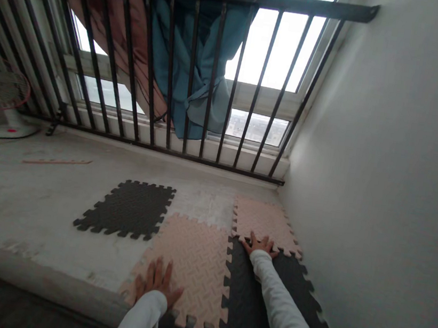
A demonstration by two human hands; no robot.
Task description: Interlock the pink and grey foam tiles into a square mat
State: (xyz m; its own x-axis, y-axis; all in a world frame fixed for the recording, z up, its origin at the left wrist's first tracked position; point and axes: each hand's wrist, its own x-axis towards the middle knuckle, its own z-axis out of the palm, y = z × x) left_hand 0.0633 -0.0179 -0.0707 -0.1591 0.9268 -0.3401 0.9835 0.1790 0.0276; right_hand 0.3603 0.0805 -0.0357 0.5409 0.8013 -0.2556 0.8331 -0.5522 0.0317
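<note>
My left hand (159, 281) lies flat with fingers spread on a beige foam mat tile (197, 269) with jigsaw edges. My right hand (260, 245) is spread at the seam between a second beige foam tile (264, 218) by the wall and a dark foam tile (244, 291) nearer me. The toothed edges of the first beige tile and the dark tile run side by side, and I cannot tell whether they are fully locked. Another black foam tile (128, 208) lies to the left, its far-right corner apart from the beige ones.
A black metal railing (183, 154) runs along the window, with teal and pink curtains (200, 64) behind it. A white wall (382, 180) bounds the right side. On the left stand a fan (9, 128) and a thin pinkish strip (58, 161) on the bare ledge (47, 206).
</note>
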